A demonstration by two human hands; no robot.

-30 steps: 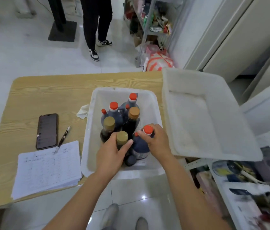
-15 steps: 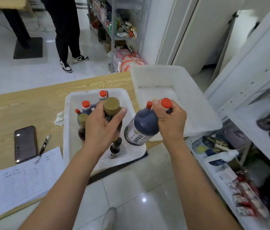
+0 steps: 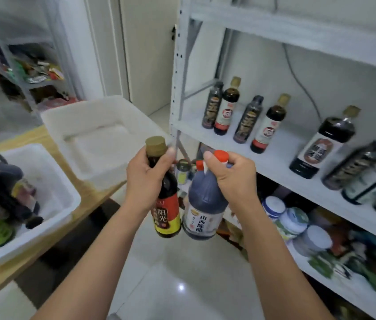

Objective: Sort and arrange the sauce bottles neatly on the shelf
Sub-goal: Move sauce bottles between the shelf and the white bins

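Observation:
My left hand [image 3: 146, 179] grips the neck of a slim dark bottle [image 3: 167, 211] with a gold cap and a red and yellow label. My right hand [image 3: 234, 179] holds a squat dark jug [image 3: 203, 213] with a red cap and white label by its top. Both hang in mid-air in front of the white shelf [image 3: 281, 162]. On that shelf stand several dark sauce bottles [image 3: 226, 109], with a bigger gold-capped bottle [image 3: 323, 144] further right. A white bin [image 3: 66, 202] at the left holds more bottles [image 3: 2, 192].
A second white bin [image 3: 103, 135], with nothing in it, rests on the wooden table [image 3: 2, 271] behind my hands. The shelf's lower level holds lidded jars [image 3: 293, 220] and packets. The shelf's upright post [image 3: 176, 88] stands just beyond my hands. White tiled floor lies below.
I have lifted both bottles out of the bin and turned right, from the table toward the shelf. The bottles are now upright in front of the shelf.

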